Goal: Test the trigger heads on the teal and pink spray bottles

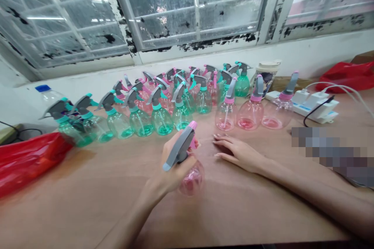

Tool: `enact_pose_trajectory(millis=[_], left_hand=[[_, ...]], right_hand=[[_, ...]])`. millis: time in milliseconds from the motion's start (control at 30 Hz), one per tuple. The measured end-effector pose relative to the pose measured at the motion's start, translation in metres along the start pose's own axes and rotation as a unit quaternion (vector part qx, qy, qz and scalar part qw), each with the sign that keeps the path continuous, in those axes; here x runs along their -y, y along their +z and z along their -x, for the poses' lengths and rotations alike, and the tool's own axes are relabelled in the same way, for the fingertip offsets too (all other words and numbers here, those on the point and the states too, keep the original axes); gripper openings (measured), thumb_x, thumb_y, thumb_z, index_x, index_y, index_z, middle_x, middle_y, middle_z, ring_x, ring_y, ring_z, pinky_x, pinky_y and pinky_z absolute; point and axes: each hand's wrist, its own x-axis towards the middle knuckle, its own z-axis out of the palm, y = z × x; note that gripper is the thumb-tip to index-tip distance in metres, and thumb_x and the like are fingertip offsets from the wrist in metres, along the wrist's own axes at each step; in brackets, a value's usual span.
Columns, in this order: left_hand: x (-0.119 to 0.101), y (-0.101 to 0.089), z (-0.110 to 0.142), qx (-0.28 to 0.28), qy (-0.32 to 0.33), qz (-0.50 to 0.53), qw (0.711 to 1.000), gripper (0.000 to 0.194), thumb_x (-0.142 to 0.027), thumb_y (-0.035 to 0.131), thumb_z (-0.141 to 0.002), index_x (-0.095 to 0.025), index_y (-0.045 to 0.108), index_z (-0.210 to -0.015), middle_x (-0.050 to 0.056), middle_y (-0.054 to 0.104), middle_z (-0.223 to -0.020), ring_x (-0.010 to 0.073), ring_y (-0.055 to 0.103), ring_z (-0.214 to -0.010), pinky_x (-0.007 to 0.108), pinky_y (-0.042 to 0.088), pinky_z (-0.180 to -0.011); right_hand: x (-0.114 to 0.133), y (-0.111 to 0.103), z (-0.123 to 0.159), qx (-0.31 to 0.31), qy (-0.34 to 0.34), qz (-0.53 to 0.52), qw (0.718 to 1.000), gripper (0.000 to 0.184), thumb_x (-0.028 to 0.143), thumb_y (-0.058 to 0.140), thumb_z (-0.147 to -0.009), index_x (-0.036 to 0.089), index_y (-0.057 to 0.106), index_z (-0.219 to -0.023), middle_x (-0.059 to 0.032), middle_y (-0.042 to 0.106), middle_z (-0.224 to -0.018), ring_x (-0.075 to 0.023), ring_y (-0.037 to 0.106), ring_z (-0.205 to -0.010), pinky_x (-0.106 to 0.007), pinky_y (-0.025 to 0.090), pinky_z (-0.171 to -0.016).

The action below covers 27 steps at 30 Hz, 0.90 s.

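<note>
My left hand (173,163) is wrapped round the neck of a pink spray bottle (191,181) with a grey and pink trigger head. That bottle is in front of me, over the near half of the table; whether its base touches the wood I cannot tell. My right hand (238,153) lies on the tabletop to the right, fingers stretched out and holding nothing. Just beyond it stand three pink spray bottles (249,116). A row of green spray bottles (143,122) reaches to the left, with more pink and green ones crowded behind.
Red plastic bags lie at the left (32,159) and far right (347,76). A white power strip (317,109) with plugs and cables sits right of the bottles, near a paper cup (265,76). A blue-capped clear bottle (46,93) stands back left. Windows (193,7) line the wall.
</note>
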Motion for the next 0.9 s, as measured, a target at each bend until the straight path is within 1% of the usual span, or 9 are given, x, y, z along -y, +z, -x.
enact_pose_trajectory(millis=[33,100,200,300,433,533,633,700,900], left_hand=[[0.0,-0.001,0.0,0.003,-0.003,0.001,1.0,0.018,-0.022,0.047,-0.064,-0.024,0.059,-0.078,0.0,0.062,-0.075,0.0196,0.058,-0.066,0.033,0.049,-0.063],[0.001,-0.001,-0.001,0.011,-0.007,0.015,1.0,0.022,-0.023,0.049,-0.063,-0.024,0.06,-0.082,0.001,0.064,-0.081,0.0195,0.058,-0.069,0.033,0.05,-0.065],[-0.001,-0.001,-0.002,0.023,-0.039,0.043,0.998,0.039,-0.022,0.05,-0.062,-0.025,0.062,-0.1,0.002,0.068,-0.104,0.0224,0.064,-0.089,0.033,0.053,-0.076],[-0.001,0.0,-0.002,0.02,-0.068,0.054,0.996,0.052,-0.02,0.049,-0.064,-0.026,0.059,-0.115,0.003,0.066,-0.116,0.023,0.064,-0.1,0.034,0.054,-0.082],[0.006,0.003,-0.006,0.018,-0.028,0.039,0.999,0.054,-0.016,0.05,-0.067,-0.029,0.059,-0.118,0.001,0.065,-0.124,0.0218,0.065,-0.102,0.035,0.055,-0.087],[0.014,0.005,-0.016,0.005,-0.001,0.023,1.0,0.051,-0.015,0.05,-0.067,-0.027,0.061,-0.116,0.002,0.066,-0.123,0.0223,0.066,-0.101,0.036,0.056,-0.086],[0.02,0.007,-0.027,0.0,0.004,0.018,1.0,0.051,-0.016,0.051,-0.068,-0.024,0.06,-0.118,0.004,0.068,-0.116,0.0214,0.068,-0.093,0.036,0.056,-0.082],[0.021,0.008,-0.033,0.002,0.003,0.009,1.0,0.046,-0.017,0.052,-0.068,-0.022,0.062,-0.113,0.005,0.069,-0.112,0.0218,0.068,-0.09,0.036,0.056,-0.081],[0.02,0.013,-0.046,0.029,0.023,0.027,0.999,0.043,-0.02,0.053,-0.067,-0.019,0.063,-0.108,0.007,0.07,-0.11,0.0229,0.069,-0.088,0.036,0.055,-0.08]], right_hand=[[0.0,0.001,0.0,0.003,0.004,0.003,1.0,0.046,0.047,0.051,-0.094,0.018,0.058,-0.128,-0.0138,0.056,-0.138,-0.028,0.048,-0.132,-0.049,0.04,-0.108],[-0.001,0.002,0.0,0.009,0.012,0.003,1.0,0.047,0.048,0.049,-0.095,0.018,0.058,-0.13,-0.0127,0.056,-0.139,-0.0279,0.047,-0.133,-0.049,0.039,-0.109],[-0.003,0.004,0.0,0.009,0.012,-0.001,1.0,0.049,0.05,0.048,-0.095,0.019,0.058,-0.131,-0.0113,0.055,-0.14,-0.0281,0.047,-0.133,-0.049,0.039,-0.109],[-0.006,0.006,0.0,0.006,0.009,-0.005,1.0,0.048,0.049,0.048,-0.095,0.02,0.058,-0.131,-0.0105,0.055,-0.141,-0.0282,0.047,-0.132,-0.049,0.038,-0.11],[-0.006,0.007,0.0,0.003,0.007,-0.008,1.0,0.047,0.047,0.048,-0.095,0.019,0.059,-0.131,-0.0101,0.055,-0.14,-0.028,0.048,-0.132,-0.049,0.038,-0.111],[-0.006,0.006,0.0,0.004,0.004,-0.006,1.0,0.046,0.047,0.047,-0.096,0.019,0.059,-0.131,-0.0101,0.056,-0.139,-0.0273,0.048,-0.132,-0.048,0.038,-0.111],[-0.005,0.006,0.0,0.002,0.001,-0.006,1.0,0.046,0.046,0.047,-0.096,0.019,0.059,-0.131,-0.0102,0.056,-0.14,-0.0269,0.047,-0.133,-0.048,0.038,-0.111],[-0.005,0.006,0.0,0.001,0.001,-0.008,1.0,0.046,0.045,0.048,-0.096,0.018,0.059,-0.131,-0.0108,0.056,-0.14,-0.027,0.047,-0.133,-0.048,0.038,-0.111],[-0.004,0.006,0.0,0.0,0.009,-0.021,1.0,0.044,0.043,0.049,-0.096,0.02,0.058,-0.132,-0.0105,0.055,-0.14,-0.0264,0.047,-0.133,-0.048,0.037,-0.111]])
